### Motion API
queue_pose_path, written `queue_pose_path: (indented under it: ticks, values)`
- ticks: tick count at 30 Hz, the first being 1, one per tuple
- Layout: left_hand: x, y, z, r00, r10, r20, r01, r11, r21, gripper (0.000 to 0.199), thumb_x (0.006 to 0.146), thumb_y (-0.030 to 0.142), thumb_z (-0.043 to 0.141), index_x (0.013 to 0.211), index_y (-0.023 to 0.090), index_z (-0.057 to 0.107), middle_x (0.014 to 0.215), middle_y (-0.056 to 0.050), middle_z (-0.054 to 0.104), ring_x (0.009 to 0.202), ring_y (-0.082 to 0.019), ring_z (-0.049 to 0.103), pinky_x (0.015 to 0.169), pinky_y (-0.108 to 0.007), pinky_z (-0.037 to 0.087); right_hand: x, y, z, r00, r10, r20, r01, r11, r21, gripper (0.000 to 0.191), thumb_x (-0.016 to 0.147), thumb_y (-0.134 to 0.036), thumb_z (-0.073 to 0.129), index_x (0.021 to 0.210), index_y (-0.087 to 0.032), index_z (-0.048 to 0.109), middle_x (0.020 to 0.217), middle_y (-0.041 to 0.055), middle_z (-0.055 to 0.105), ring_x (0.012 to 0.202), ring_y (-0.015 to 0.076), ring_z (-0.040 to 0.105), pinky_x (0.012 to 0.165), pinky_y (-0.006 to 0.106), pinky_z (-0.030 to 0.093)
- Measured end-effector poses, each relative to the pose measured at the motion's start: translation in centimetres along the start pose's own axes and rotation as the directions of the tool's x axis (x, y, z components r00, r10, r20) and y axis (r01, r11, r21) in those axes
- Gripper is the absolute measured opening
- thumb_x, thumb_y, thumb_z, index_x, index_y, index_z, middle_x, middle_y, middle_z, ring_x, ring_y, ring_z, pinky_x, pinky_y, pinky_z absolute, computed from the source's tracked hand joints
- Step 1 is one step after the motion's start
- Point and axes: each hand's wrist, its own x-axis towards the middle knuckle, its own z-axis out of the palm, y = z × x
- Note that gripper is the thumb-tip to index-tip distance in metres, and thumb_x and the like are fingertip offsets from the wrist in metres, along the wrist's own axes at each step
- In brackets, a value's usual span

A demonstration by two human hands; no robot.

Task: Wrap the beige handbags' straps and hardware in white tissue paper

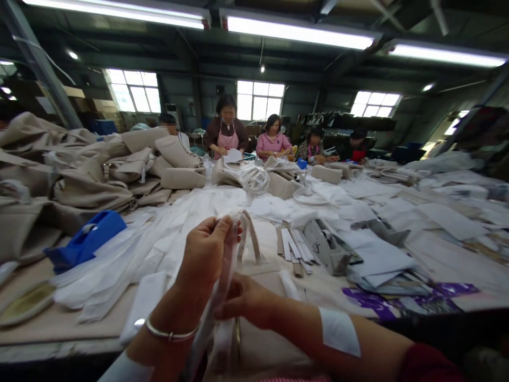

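Note:
My left hand [207, 246], a bangle on its wrist, is closed, thumb and fingers pinching the upper end of a pale strap [227, 265] that looks wrapped in thin clear film. Lower down, my right hand [248, 301] curls its fingers around the same strap. From there the strap runs down towards my lap. Beneath my hands lies a beige bag [262, 337], partly covered by my right forearm. A beige handle loop [251, 236] stands up just beyond my left hand. Some of the right fingertips are hidden behind the strap.
A blue tape dispenser [89, 241] sits at left, a grey one [328, 246] at right beside flat strips [296, 246]. White sheets [377, 257] and plastic sleeves [119, 254] cover much of the table. Beige bags [91, 185] are heaped at left. Several co-workers [226, 132] are across the table.

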Motion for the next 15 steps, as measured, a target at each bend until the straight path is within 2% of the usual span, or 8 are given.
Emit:
queue_pose_path:
  ticks: [2,4,6,8,9,11,13,15]
  values:
    - [0.6,0.7,0.4,0.998,-0.07,-0.007,0.069,0.994,-0.083,0.014,0.076,0.021,0.073,0.076,0.01,0.064,0.069,-0.005,0.069,0.055,-0.01,0.062,0.052,-0.019,0.052,-0.3,0.8,1.1,0.985,0.171,-0.007,-0.17,0.982,0.078,0.048,0.05,-0.035,0.087,0.091,-0.015,0.071,0.078,0.0023,0.067,0.068,0.0167,0.061,0.071,0.032,0.05]
    - [1.3,1.6,-0.3,0.993,-0.116,-0.017,0.112,0.982,-0.153,0.005,0.08,0.013,0.065,0.077,0.01,0.062,0.071,-0.005,0.068,0.05,-0.007,0.057,0.045,-0.015,0.048,-0.9,0.3,0.7,0.973,0.196,-0.119,-0.195,0.981,0.022,0.03,0.053,-0.027,0.083,0.076,-0.015,0.069,0.067,-0.0007,0.062,0.058,0.0126,0.054,0.059,0.027,0.044]
    - [1.6,1.9,-1.8,0.99,-0.141,0.008,0.14,0.964,-0.226,0.006,0.081,0.007,0.058,0.076,0.011,0.058,0.07,-0.003,0.066,0.046,-0.004,0.051,0.041,-0.012,0.04,-1.7,-1.3,-1.0,0.952,0.035,-0.305,-0.086,0.984,-0.157,0.013,0.059,-0.02,0.073,0.068,-0.015,0.065,0.06,-0.0039,0.054,0.054,0.0094,0.045,0.053,0.023,0.035]
    - [1.1,1.1,-3.5,0.99,-0.141,0.026,0.143,0.964,-0.225,0.006,0.079,0.009,0.06,0.075,0.012,0.056,0.069,-0.003,0.064,0.044,-0.003,0.047,0.04,-0.012,0.038,-2.6,-3.3,-3.6,0.857,-0.22,-0.466,0.013,0.913,-0.407,0.005,0.064,-0.016,0.064,0.067,-0.017,0.062,0.059,-0.0053,0.048,0.056,0.0092,0.04,0.052,0.023,0.031]
    - [0.5,0.3,-4.3,0.989,-0.148,0.018,0.149,0.973,-0.176,0.008,0.077,0.012,0.064,0.075,0.012,0.056,0.069,-0.003,0.065,0.044,-0.003,0.047,0.041,-0.013,0.039,-3.1,-4.0,-5.0,0.804,-0.326,-0.498,0.025,0.855,-0.518,0.004,0.065,-0.015,0.062,0.069,-0.017,0.062,0.06,-0.005,0.049,0.058,0.0101,0.042,0.054,0.023,0.032]
    - [-1.2,-2.3,-5.9,0.971,-0.229,0.064,0.231,0.972,-0.029,0.023,0.071,0.026,0.074,0.077,0.013,0.057,0.068,-0.002,0.065,0.045,-0.004,0.048,0.044,-0.016,0.042,-4.2,-4.4,-7.4,0.749,-0.453,-0.483,0.004,0.733,-0.68,0.007,0.067,-0.013,0.059,0.071,-0.018,0.062,0.066,-0.0028,0.054,0.065,0.0126,0.047,0.061,0.024,0.037]
    - [-3.0,-5.1,-7.6,0.939,-0.328,0.1,0.311,0.938,0.154,0.041,0.064,0.043,0.08,0.082,0.016,0.055,0.062,0.002,0.061,0.046,-0.009,0.052,0.045,-0.019,0.044,-5.5,-3.1,-9.2,0.761,-0.494,-0.421,-0.035,0.616,-0.787,0.014,0.066,-0.007,0.054,0.071,-0.019,0.06,0.076,0.0007,0.059,0.075,0.0158,0.054,0.071,0.027,0.042]
    - [-4.4,-7.3,-9.4,0.937,-0.35,0.004,0.319,0.856,0.406,0.059,0.055,0.053,0.081,0.094,0.018,0.054,0.054,0.003,0.06,0.045,-0.017,0.058,0.045,-0.026,0.047,-7.0,-0.6,-10.0,0.795,-0.483,-0.368,-0.091,0.505,-0.858,0.022,0.063,-0.003,0.05,0.075,-0.019,0.059,0.092,0.0053,0.063,0.091,0.0198,0.057,0.084,0.031,0.044]
